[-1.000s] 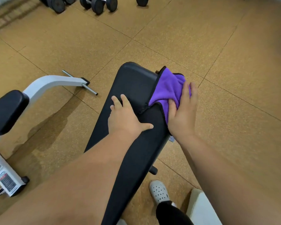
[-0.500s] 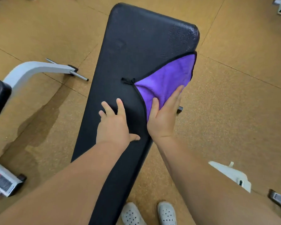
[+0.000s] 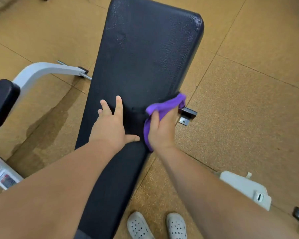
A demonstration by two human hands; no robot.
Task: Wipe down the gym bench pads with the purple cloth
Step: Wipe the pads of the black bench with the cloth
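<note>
Left hand (image 3: pixel 110 128): yours, flat and released on the black bench pad (image 3: pixel 145 57).
Right hand (image 3: pixel 162 130): grasping the bunched purple cloth (image 3: pixel 164 106) at the pad's right edge.
Writing: sticker (image 3: pixel 5 180) far left, unreadable.

Pad (image 3: pixel 145 54): long, black, pebbled vinyl, rounded far corners, faint sheen near far right corner. Ran lengthwise away from viewer, flat, narrowing toward near end; small dent marks on left half.

Cloth (image 3: pixel 164 105): purple, soft-napped, bunched and folded. Lay at pad's right edge, about mid-length, draped partly over the side. Upper fold stood up in a ridge toward the far right; a narrow strip trailed down along pad's edge toward viewer. Middle of cloth hidden.
</note>
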